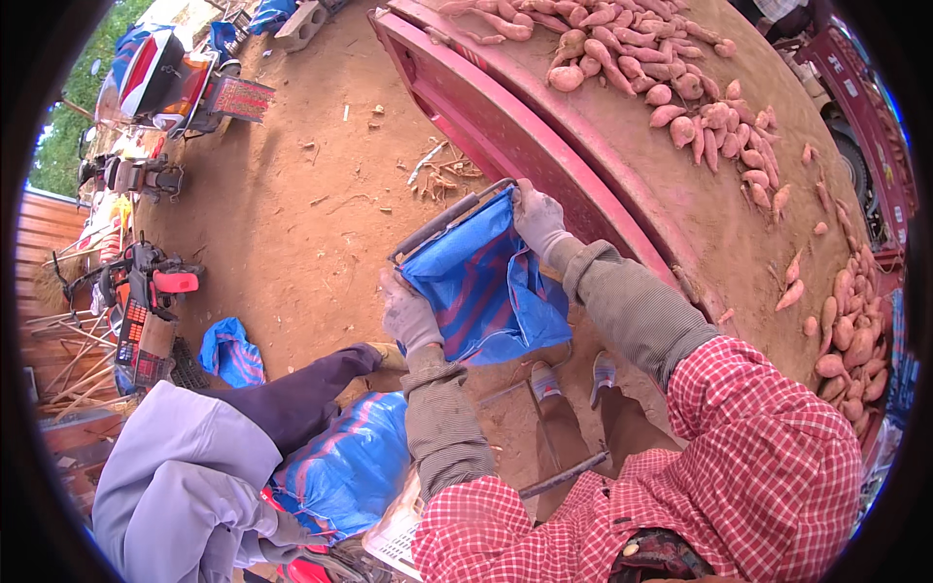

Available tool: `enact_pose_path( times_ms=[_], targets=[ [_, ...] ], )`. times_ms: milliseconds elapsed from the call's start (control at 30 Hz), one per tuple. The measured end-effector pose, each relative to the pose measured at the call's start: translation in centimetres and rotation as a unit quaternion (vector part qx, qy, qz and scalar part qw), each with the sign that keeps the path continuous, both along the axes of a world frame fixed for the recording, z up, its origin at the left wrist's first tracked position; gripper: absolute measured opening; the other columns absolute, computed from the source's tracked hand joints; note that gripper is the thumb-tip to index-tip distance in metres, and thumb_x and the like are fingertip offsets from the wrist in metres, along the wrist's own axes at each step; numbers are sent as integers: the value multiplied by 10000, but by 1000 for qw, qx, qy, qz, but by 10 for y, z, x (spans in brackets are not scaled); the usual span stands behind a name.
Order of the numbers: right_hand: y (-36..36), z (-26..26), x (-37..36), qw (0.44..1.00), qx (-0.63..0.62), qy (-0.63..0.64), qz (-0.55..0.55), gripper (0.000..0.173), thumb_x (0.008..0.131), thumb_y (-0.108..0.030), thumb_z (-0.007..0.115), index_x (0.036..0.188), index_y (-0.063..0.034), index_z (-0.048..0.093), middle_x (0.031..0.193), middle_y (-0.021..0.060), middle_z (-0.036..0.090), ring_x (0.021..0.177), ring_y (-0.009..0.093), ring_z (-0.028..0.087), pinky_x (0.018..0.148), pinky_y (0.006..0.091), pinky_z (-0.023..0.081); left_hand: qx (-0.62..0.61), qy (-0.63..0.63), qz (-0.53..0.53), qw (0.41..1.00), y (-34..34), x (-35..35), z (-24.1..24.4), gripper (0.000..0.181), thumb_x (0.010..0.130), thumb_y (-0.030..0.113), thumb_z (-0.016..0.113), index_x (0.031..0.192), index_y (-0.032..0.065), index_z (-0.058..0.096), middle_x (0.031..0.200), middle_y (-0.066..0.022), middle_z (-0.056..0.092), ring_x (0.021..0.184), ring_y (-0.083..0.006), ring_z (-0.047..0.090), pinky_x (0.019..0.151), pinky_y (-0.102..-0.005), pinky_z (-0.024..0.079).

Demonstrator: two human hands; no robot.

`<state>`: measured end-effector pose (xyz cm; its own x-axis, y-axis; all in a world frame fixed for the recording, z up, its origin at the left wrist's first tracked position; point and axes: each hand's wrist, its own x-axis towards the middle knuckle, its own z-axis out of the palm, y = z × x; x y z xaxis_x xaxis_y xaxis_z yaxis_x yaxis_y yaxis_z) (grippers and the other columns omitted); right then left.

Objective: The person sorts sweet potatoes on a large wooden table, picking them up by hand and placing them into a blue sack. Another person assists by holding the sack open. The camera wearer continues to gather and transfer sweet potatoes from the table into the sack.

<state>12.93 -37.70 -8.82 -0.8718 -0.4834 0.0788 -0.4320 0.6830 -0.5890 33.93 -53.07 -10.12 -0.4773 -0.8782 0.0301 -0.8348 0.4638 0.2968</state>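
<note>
Both my hands wear light, soiled gloves. My left hand point(413, 310) grips the near left corner of a blue woven plastic sack point(474, 291) with reddish stripes, beside the end of a dark metal bar point(452, 221). My right hand point(538, 217) grips the sack's upper right corner by the bar's other end. The sack's mouth edge is stretched along the bar, and its body hangs loosely towards me. Whether the sack is hooked over the bar cannot be told. Sweet potatoes point(641, 51) lie in a long heap on the truck bed beyond the red side panel.
The folded-down red side panel point(539, 138) runs close to my right arm. At my left, a co-worker in a pale top point(182, 466) bends by a filled blue sack point(357, 466). Another blue sack point(232, 353) lies on the dirt; motorbikes stand at far left.
</note>
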Motion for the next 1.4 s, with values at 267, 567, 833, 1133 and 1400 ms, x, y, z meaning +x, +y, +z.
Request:
enact_pose_path(
  times_ms=[267, 567, 833, 1133, 1400],
  targets=[
    [2, 57, -5, 986, 117, -119, -22, 402, 1045, -405, 402, 1088, -64, 610, 1018, 220, 715, 997, 425, 680, 858, 532, 520, -171, -53, -92, 979, 35, 10, 65, 343, 1014, 270, 460, 1300, 94, 532, 1158, -215, 649, 964, -335, 687, 780, -494, 541],
    [47, 86, 24, 977, 184, -89, 65, 345, 994, -320, 492, 1222, -78, 581, 1182, 224, 662, 1068, 403, 673, 925, 497, 513, 170, -129, -405, 889, 132, 79, 70, 394, 1042, 385, 375, 1326, 224, 595, 1073, -176, 706, 991, -340, 676, 1075, -553, 360],
    [112, 137, 130, 791, 133, 158, 576, 277, 775, -213, 679, 1040, -153, 731, 1254, 84, 618, 1190, 285, 580, 991, 498, 432, -6, -130, -383, 914, 188, 128, 148, 263, 990, 304, 508, 1021, 120, 693, 772, -152, 700, 797, -293, 695, 993, -454, 467],
    [171, 152, 151, 789, 139, 186, 569, 322, 686, -288, 762, 956, -133, 683, 898, 41, 676, 969, 246, 645, 811, 441, 459, 33, -157, -405, 900, 208, 196, 197, 991, 485, 535, 900, 1259, 31, 541, 1170, -143, 639, 1244, -307, 542, 1180, -553, 223],
    [208, 157, 173, 824, 69, 134, 546, 305, 704, -342, 785, 867, -125, 645, 749, 45, 657, 846, 265, 654, 812, 422, 456, -49, -189, -274, 942, 232, 214, 145, 585, 622, 342, 869, 1084, 124, 582, 981, -52, 688, 1015, -263, 652, 800, -454, 518]
  ],
)
